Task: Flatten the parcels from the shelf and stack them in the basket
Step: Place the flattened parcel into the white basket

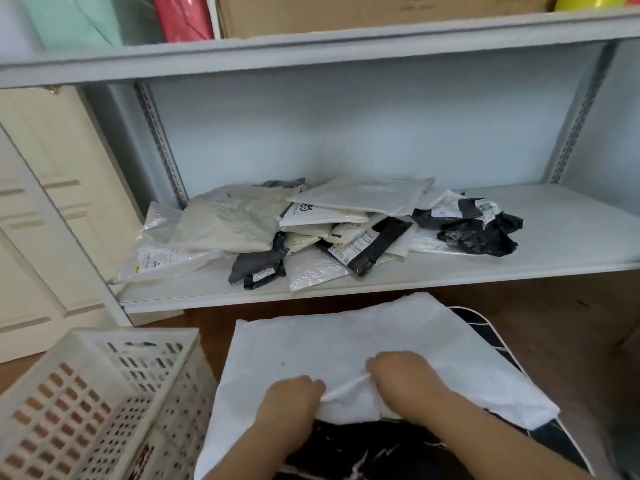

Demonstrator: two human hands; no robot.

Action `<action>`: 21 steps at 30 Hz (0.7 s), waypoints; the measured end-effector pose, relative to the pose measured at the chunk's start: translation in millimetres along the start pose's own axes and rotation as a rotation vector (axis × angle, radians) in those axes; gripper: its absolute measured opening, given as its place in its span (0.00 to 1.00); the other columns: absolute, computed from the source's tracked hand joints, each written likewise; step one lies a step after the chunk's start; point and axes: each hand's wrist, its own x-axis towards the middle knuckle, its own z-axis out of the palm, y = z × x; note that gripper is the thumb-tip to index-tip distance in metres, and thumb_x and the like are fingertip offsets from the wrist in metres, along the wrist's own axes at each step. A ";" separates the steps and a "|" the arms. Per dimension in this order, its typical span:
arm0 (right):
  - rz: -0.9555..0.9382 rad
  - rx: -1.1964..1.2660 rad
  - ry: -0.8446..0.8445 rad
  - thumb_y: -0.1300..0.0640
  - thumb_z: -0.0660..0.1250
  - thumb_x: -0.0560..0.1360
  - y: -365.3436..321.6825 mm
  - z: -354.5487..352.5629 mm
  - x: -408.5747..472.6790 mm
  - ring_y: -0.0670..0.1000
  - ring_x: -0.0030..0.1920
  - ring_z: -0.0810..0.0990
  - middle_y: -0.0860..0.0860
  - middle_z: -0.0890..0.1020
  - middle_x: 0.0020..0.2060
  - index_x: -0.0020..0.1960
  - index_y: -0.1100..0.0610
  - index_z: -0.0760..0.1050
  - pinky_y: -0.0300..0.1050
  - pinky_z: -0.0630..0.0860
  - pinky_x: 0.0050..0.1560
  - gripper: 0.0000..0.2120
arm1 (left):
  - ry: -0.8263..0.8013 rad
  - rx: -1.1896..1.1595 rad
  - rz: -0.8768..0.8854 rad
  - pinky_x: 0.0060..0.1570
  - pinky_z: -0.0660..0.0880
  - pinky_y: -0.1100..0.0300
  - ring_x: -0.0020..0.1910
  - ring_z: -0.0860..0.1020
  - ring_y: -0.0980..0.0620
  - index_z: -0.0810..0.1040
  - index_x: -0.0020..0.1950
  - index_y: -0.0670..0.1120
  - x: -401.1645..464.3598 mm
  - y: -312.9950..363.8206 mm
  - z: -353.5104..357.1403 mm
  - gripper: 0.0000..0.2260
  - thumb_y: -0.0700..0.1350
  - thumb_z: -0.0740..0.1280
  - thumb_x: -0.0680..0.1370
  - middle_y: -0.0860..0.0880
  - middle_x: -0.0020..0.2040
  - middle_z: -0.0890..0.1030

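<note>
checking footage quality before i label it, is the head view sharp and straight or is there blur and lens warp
Head view: the shelf edges bow, so wide-angle warp is plain; light is soft and even, no hard glare; the basket at lower left is smeared and soft; both hands and the white parcel are slightly blurred.

Left hand (291, 398) and right hand (403, 377) pinch a white parcel (346, 344) beside the basket (104, 393).

A big white parcel (332, 355) lies flat near me, its near edge creased. More parcels (311, 230), white, cream, grey and black, sit heaped on the far shelf (554, 244). The white slotted basket (97, 403) stands at near left.
</note>
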 end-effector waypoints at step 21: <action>-0.019 0.361 0.366 0.49 0.68 0.76 72.1 -222.5 -24.1 0.50 0.41 0.73 0.47 0.76 0.37 0.46 0.51 0.76 0.44 0.67 0.42 0.06 | 0.461 0.194 -0.107 0.55 0.65 0.54 0.62 0.72 0.44 0.66 0.70 0.51 -10.0 -38.8 -261.1 0.21 0.39 0.60 0.78 0.47 0.63 0.74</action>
